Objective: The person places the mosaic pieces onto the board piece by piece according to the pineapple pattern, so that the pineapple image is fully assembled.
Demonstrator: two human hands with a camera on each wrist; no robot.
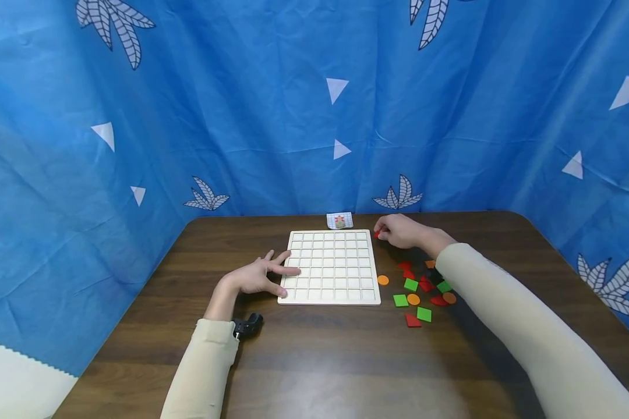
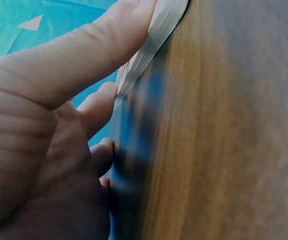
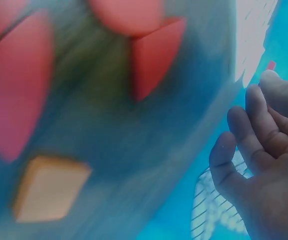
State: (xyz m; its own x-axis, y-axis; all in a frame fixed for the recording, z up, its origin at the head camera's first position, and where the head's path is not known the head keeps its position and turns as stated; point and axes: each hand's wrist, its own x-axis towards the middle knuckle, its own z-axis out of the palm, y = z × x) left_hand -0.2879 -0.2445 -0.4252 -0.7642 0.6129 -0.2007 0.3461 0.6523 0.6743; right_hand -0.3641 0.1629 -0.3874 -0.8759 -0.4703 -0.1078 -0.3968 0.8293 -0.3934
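Observation:
A white grid board lies flat on the dark wooden table, its square cells bare. My left hand rests on the board's left side with spread fingers, the thumb at the near left corner. In the left wrist view, the thumb touches the board's edge. Beyond the board's far right corner, my right hand pinches a small red piece between thumb and fingers. Only a tip of that red piece shows in the right wrist view, so its shape cannot be told.
Right of the board lie loose flat pieces: orange discs, green squares, red pieces and black ones, partly under the right forearm. A small picture card lies behind the board. A blue curtain hangs at the table's far edge.

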